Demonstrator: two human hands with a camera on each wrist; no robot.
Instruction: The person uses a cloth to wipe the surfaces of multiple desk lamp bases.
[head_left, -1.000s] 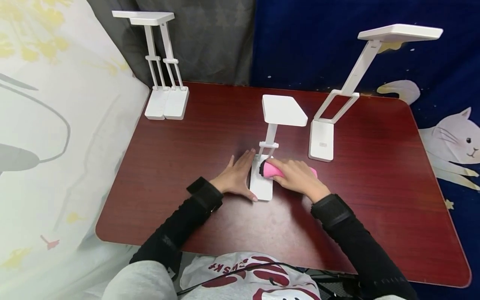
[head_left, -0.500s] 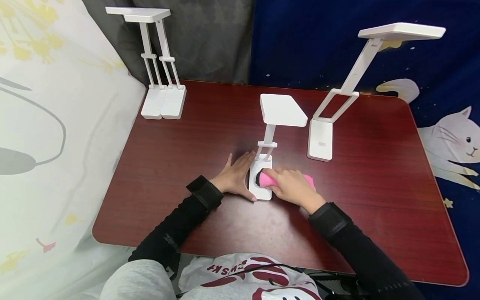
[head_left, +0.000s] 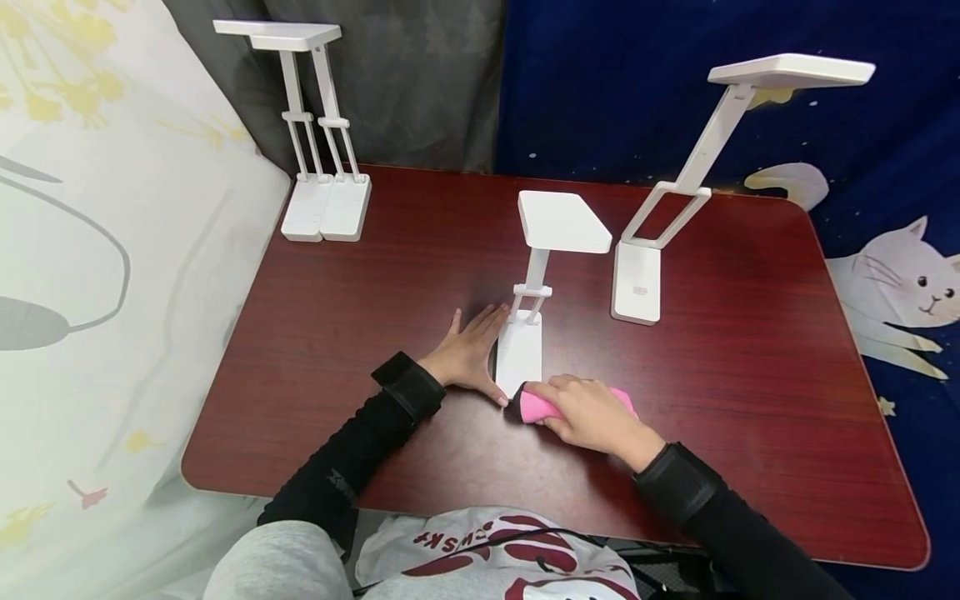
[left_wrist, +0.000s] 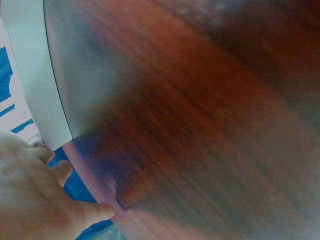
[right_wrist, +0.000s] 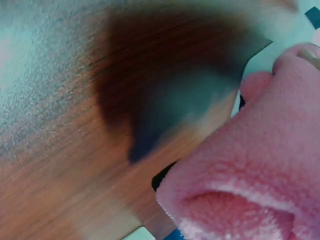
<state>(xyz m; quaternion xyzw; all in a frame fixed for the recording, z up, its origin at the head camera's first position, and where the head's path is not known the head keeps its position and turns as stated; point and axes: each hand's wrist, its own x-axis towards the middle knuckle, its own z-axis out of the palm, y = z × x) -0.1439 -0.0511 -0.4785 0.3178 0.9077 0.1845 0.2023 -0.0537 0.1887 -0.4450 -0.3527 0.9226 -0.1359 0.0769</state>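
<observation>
A white folding desk lamp [head_left: 519,354] stands on the table in front of the person, its head tilted over the far side. Along the left side of its base lies my left hand [head_left: 468,357], fingers straight and spread, the thumb by the front corner. My right hand [head_left: 596,410] grips a pink fleecy cloth bundle [right_wrist: 265,140] with a black end, just at the base's near right corner. What the cloth is wrapped round is hidden. In the left wrist view, the fingers of the left hand [left_wrist: 35,195] are beside the white base.
Another white lamp [head_left: 636,283] stands to the right, its arm leaning right. Two more white lamps [head_left: 326,208] stand side by side at the back left. Dark red wooden table [head_left: 765,375] lies under everything, with curtains behind and a white patterned cloth [head_left: 150,275] at left.
The right hand has moved with the pink cloth bundle from the upper part of the lamp base toward the person, to its near edge. The left hand stays in place.
</observation>
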